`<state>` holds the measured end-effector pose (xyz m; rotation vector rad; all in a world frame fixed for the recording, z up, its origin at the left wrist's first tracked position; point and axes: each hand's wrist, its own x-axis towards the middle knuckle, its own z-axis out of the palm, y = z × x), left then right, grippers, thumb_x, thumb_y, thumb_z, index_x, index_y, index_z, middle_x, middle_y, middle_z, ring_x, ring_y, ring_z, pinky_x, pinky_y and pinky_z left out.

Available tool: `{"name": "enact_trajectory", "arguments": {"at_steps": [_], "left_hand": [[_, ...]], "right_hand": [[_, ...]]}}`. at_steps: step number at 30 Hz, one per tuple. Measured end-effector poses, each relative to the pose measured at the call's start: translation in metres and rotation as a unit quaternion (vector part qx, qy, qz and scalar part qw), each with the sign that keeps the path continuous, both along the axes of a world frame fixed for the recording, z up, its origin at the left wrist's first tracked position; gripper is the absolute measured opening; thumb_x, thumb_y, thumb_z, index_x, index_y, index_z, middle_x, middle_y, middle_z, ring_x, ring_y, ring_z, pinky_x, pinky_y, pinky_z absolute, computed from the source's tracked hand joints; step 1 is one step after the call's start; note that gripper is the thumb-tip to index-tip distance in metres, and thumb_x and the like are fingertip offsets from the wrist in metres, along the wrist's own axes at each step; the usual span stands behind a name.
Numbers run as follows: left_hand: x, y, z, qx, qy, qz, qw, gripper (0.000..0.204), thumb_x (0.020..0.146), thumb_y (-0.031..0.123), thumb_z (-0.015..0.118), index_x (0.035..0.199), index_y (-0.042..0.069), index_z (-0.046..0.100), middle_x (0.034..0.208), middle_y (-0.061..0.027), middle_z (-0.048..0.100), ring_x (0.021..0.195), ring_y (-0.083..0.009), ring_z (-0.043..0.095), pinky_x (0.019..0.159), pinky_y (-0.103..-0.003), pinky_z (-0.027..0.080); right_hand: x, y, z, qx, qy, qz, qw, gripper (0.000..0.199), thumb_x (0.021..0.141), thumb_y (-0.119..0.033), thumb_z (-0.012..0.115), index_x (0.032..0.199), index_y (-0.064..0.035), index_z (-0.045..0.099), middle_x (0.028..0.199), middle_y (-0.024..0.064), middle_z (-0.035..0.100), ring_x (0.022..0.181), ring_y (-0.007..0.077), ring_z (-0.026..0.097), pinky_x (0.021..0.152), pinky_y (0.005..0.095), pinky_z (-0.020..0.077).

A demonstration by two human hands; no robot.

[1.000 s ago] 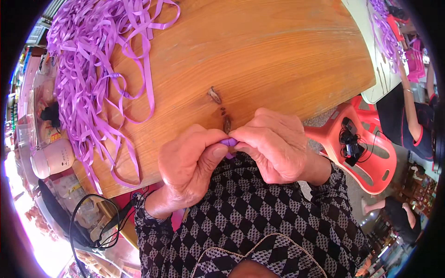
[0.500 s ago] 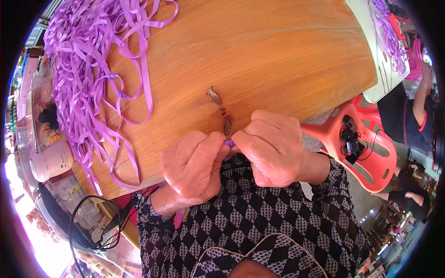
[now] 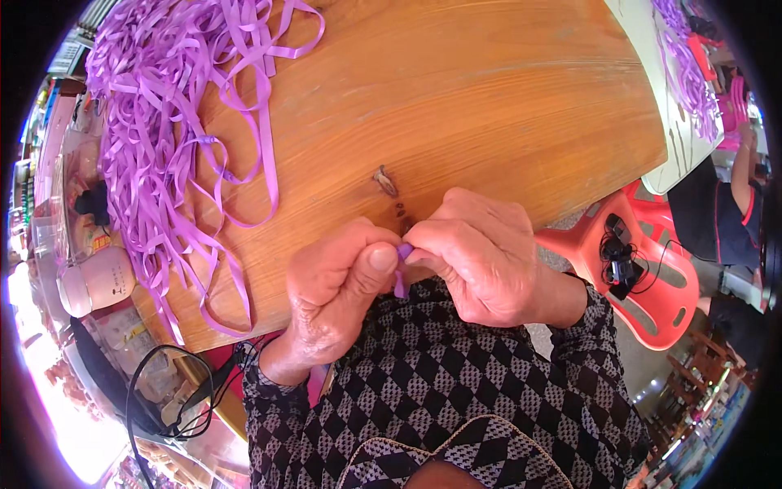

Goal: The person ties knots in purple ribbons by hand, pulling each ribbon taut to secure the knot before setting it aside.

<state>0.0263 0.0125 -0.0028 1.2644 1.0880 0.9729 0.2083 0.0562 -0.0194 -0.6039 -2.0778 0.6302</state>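
A short piece of purple ribbon is at the near edge of the bench, pinched between both hands. Its loose tail points away from the bench toward the person's patterned top, so its long axis runs nearly straight at the wearer (with a slight lean). The left hand grips it between thumb and bent fingers; the right hand has its fingertips closed on it too. The ribbon's upper part is mostly hidden by the fingers, and whether it is knotted is hard to make out. On the bench's left side, a purple ribbon heap is cut off at the top.
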Motion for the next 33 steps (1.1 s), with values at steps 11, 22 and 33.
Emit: {"name": "enact_trajectory", "arguments": {"at_steps": [11, 22, 33], "left_hand": [[0.012, -0.008, 0.009, -0.182, -0.170, 0.147, 0.957, 0.019, 0.095, 0.012, 0.058, 0.098, -0.005, 0.067, 0.069, 0.0004, 0.059, 0.058, -0.0061, 0.049, 0.054, -0.019, 0.039], [0.014, -0.011, 0.006, -0.162, -0.119, 0.133, 0.971, 0.021, 0.094, 0.013, 0.059, 0.096, -0.006, 0.067, 0.074, -0.0076, 0.066, 0.060, -0.0076, 0.052, 0.053, -0.020, 0.037], [0.031, -0.010, 0.007, -0.168, -0.160, 0.210, 0.950, 0.027, 0.094, 0.016, 0.055, 0.080, -0.005, 0.063, 0.066, -0.0028, 0.060, 0.053, -0.0058, 0.050, 0.044, -0.018, 0.033]], "right_hand": [[-0.013, -0.009, 0.000, 0.020, -0.013, -0.070, 0.997, 0.040, 0.066, -0.005, 0.077, 0.098, 0.0088, 0.058, 0.074, 0.0130, 0.057, 0.058, 0.0255, 0.053, 0.049, 0.0339, 0.0423], [-0.010, -0.009, -0.003, 0.057, -0.018, -0.063, 0.996, 0.044, 0.059, 0.000, 0.076, 0.098, 0.0112, 0.058, 0.074, 0.0135, 0.058, 0.055, 0.0252, 0.053, 0.046, 0.0322, 0.0405], [-0.011, -0.002, -0.016, 0.140, -0.021, -0.050, 0.989, 0.052, 0.051, -0.003, 0.068, 0.099, 0.0137, 0.057, 0.074, 0.0155, 0.056, 0.055, 0.0260, 0.051, 0.044, 0.0323, 0.0406]]}}
